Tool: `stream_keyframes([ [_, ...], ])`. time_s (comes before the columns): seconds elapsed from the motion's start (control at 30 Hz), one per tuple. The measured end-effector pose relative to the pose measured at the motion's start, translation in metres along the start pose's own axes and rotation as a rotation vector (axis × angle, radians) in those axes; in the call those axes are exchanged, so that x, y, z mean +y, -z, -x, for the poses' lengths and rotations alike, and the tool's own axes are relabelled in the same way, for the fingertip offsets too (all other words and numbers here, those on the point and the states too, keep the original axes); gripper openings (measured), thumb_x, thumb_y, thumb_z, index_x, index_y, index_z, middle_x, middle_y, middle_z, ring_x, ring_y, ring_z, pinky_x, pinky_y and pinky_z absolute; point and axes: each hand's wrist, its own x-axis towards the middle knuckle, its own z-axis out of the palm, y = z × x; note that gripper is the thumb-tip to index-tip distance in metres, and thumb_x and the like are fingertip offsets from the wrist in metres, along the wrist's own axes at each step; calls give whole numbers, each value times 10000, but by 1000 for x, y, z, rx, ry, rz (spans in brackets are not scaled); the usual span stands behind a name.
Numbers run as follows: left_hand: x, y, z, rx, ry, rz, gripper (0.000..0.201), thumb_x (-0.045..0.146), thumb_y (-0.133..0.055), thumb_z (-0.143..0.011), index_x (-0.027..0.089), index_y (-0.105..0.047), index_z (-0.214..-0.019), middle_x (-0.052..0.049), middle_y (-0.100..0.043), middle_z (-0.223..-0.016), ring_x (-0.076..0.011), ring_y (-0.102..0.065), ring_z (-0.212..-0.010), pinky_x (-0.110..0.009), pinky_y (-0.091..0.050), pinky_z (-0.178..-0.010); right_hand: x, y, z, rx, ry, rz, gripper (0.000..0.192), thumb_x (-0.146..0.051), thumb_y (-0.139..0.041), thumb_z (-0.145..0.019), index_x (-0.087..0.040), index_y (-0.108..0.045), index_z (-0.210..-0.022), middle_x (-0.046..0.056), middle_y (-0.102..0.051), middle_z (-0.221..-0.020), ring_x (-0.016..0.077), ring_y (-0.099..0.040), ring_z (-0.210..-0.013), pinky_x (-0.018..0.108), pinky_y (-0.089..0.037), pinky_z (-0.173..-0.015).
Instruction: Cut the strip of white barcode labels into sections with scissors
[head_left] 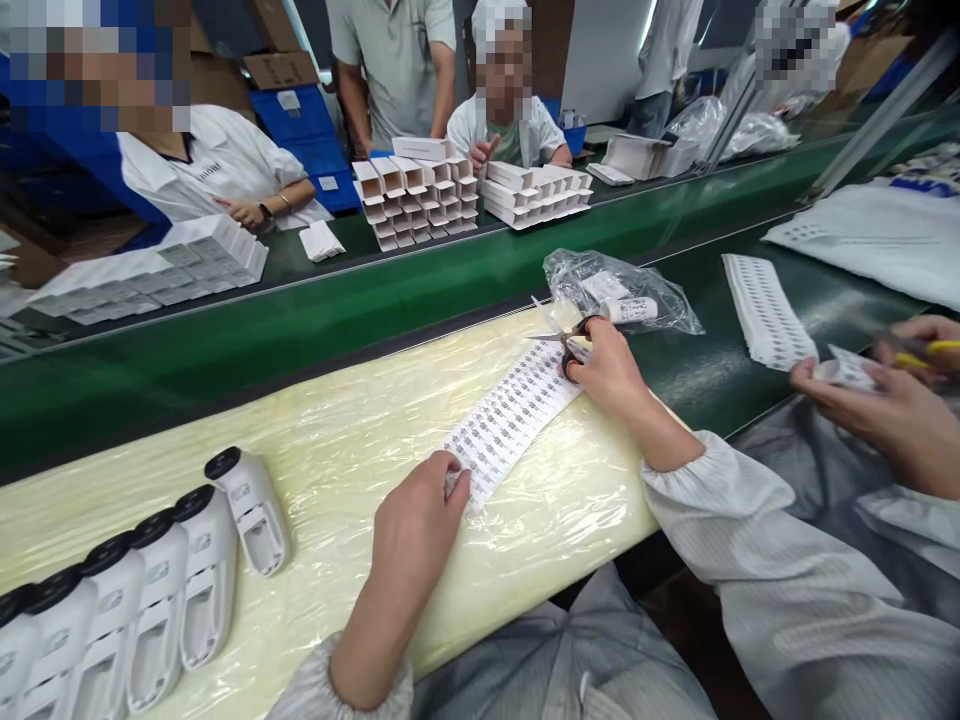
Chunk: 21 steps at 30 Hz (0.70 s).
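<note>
A long white label sheet [510, 420] with rows of dark print lies slantwise on the plastic-covered yellow mat [330, 420]. Its near left end is pinched between the thumb and fingers of my left hand [420, 515]. My right hand [611, 370] has its fingers in the black and orange handles of a pair of scissors [553, 332]. The scissor blades are spread apart and point left, over the far end of the sheet. Whether they touch the paper I cannot tell. Just beyond the scissors lies a clear plastic bag [667, 300] with printed white rolls inside.
White handheld device shells [210, 575] stand in a row at the left. Another label stack [765, 310] lies at the right, near a co-worker's hands [900, 410] with yellow scissors. White boxes [420, 195] are stacked across the green conveyor edge [315, 310], where other people sit.
</note>
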Motion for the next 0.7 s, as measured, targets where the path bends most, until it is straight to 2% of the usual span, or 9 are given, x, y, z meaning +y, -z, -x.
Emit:
stream_keyframes([
  [0.07,-2,-2,0,41,-52,-80,241,328,-480,-949,211,-690,-971,-113,-704,-939,-309,-665,-865,-383,-474,-703,4,-2,1,2,31,62,354,-187,-642,-689,-199,-559,-1033,152,-603,-1169,344,-534,-1108,464,-407,-977],
  [0.1,-4,-4,0,81,-130,-135,259,285,-470,-954,204,-706,-1022,-148,-704,-1063,-347,-654,-985,-431,-492,-782,6,-3,0,-4,40,83,347,-182,-622,-703,-195,-565,-1045,148,-613,-1163,327,-549,-1082,439,-420,-953],
  [0.2,-16,-15,-3,194,-538,-289,421,107,-403,-945,227,-686,-1234,-156,-633,-1364,-382,-551,-1277,-529,-464,-988,8,-4,-3,-61,52,128,287,-186,-585,-737,-195,-592,-1024,100,-666,-1056,258,-604,-939,341,-450,-829],
  [0.23,-20,-19,-5,212,-660,-322,485,57,-373,-932,228,-669,-1276,-145,-626,-1389,-368,-543,-1303,-526,-460,-1015,8,-2,-4,-82,52,143,259,-201,-584,-751,-197,-600,-1010,84,-680,-1021,238,-613,-892,315,-446,-786],
  [0.3,-23,-25,-9,218,-776,-354,499,29,-359,-916,190,-673,-1270,-149,-663,-1337,-348,-584,-1257,-506,-478,-1016,6,10,-5,-107,46,181,223,-255,-596,-788,-198,-606,-1003,70,-698,-1006,209,-616,-816,284,-426,-713],
  [0.43,-13,-23,-16,196,-702,-388,277,235,-466,-970,166,-722,-1051,-149,-725,-1118,-351,-647,-1078,-493,-541,-894,9,63,8,-190,38,284,198,-356,-612,-830,-201,-601,-952,46,-711,-891,174,-585,-670,262,-361,-588],
  [0.57,2,-16,-25,122,-614,-452,271,343,-473,-993,184,-689,-952,-124,-688,-959,-324,-643,-910,-501,-541,-810,21,116,37,-389,58,431,148,-248,-623,-772,-215,-620,-916,-17,-629,-647,156,-535,-544,258,-320,-528],
  [0.63,4,-17,-29,126,-607,-458,269,334,-467,-990,174,-684,-992,-150,-677,-1034,-339,-636,-958,-516,-539,-825,25,126,51,-498,98,498,203,-175,-631,-734,-222,-641,-931,-17,-649,-686,158,-573,-573,253,-355,-549],
  [0.7,5,-20,-32,148,-616,-444,275,339,-488,-978,152,-689,-995,-197,-659,-1169,-382,-618,-1087,-526,-548,-850,23,123,62,-584,149,559,227,-119,-640,-723,-214,-657,-928,18,-704,-826,181,-651,-697,254,-417,-619],
])
